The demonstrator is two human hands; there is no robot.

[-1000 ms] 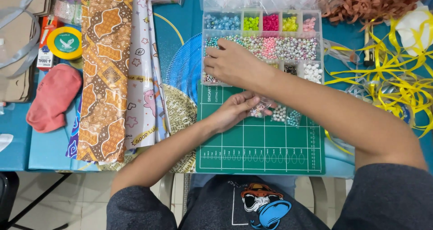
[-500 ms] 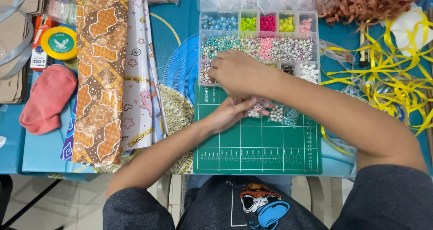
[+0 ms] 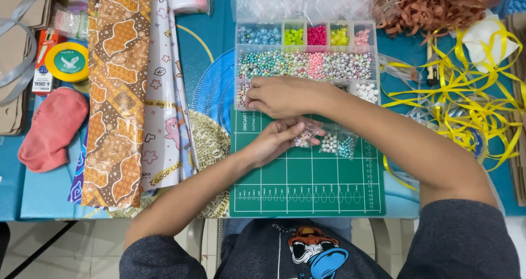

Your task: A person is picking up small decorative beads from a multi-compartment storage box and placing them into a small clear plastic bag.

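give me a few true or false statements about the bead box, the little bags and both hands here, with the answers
1. The right hand rests over the lower left compartments of the clear plastic bead box. True.
2. The left hand holds a small clear bag of beads above the green gridded cutting mat. True.
3. The pink fabric pouch lies on the cutting mat. False: it lies far off to the left, beside the brown patterned wrapping paper.
4. The loose yellow ribbon is piled left of the bead box. False: it is on the right.
5. The bead box lid is shut over the beads. False: the compartments lie open.
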